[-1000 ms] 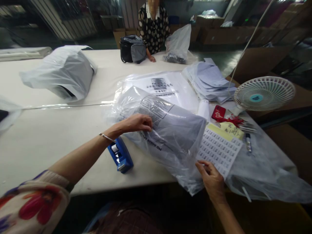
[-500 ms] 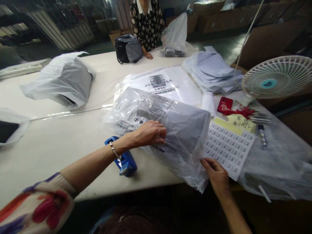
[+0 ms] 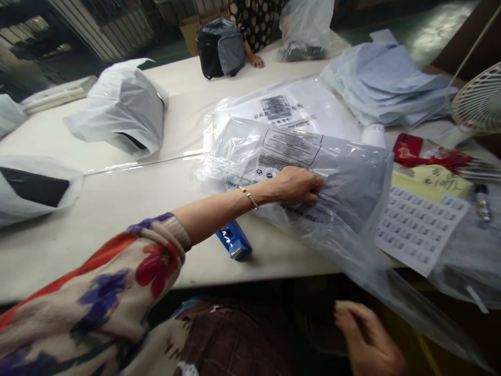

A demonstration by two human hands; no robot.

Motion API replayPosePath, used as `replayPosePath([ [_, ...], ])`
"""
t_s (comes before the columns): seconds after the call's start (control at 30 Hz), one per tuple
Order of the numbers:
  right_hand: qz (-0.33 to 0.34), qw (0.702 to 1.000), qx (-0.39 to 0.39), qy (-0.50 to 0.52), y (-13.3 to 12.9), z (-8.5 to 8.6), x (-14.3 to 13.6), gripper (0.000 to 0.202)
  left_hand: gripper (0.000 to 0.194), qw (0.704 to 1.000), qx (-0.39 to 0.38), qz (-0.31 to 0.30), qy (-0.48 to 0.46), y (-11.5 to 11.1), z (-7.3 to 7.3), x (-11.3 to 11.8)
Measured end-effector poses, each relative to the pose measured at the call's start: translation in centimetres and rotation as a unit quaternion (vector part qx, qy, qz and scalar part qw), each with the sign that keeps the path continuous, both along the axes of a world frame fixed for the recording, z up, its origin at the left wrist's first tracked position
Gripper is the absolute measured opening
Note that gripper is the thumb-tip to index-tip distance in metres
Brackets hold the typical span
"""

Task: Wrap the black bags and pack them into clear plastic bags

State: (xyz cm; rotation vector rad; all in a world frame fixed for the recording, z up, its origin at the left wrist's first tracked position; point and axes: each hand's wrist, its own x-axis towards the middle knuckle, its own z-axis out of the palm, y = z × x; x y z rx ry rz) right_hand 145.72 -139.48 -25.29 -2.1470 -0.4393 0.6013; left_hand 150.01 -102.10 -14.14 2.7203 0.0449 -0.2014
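My left hand (image 3: pixel 299 185) is closed and presses down on a clear printed plastic bag (image 3: pixel 291 146), its fingers gathered on the film. This bag lies on a stack of similar printed bags (image 3: pixel 309 102) at the table's front. One loose part of its film stretches down past the table edge to the lower right. My right hand (image 3: pixel 366 334) is low, in front of the table edge, left of that trailing film. Motion smears it; its fingers look curled, but whether they touch any film I cannot tell. A blue tape dispenser (image 3: pixel 237 240) stands below my left forearm.
A sheet of labels (image 3: pixel 422 224), a marker (image 3: pixel 482 203), a red phone (image 3: pixel 407 149) and a fan (image 3: pixel 479 99) are at the right. White-wrapped packages (image 3: pixel 121 104) stand left. Across the table (image 3: pixel 156 209), a person's hand (image 3: pixel 256 61) rests beside a grey-black bag (image 3: pixel 221 49).
My right hand has moved from the bag's edge down below the table front. The bag's film has swung out to the lower right. The view has shifted; my left hand stays on the bag.
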Motion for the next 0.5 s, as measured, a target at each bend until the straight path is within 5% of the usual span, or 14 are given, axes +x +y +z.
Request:
replayPosePath([
  [0.1,0.155,0.985,0.079,0.007,10.1,2.2,-6.6,0.025,0.011,1.000,0.007,-0.018,-0.011,-0.1,-0.1,0.8],
  [0.23,0.259,0.950,0.123,-0.125,20.1,-0.1,-11.7,0.085,0.014,0.999,0.016,-0.037,-0.021,0.0,-0.1,1.4],
  [0.37,0.226,0.935,0.120,-0.247,22.0,-4.6,-13.5,0.060,0.021,0.998,0.013,-0.047,-0.033,0.3,0.0,1.4],
  [0.5,0.190,0.932,0.096,-0.292,18.2,-5.5,-14.1,0.048,0.026,0.998,0.007,-0.047,-0.051,0.4,-0.2,1.4],
])
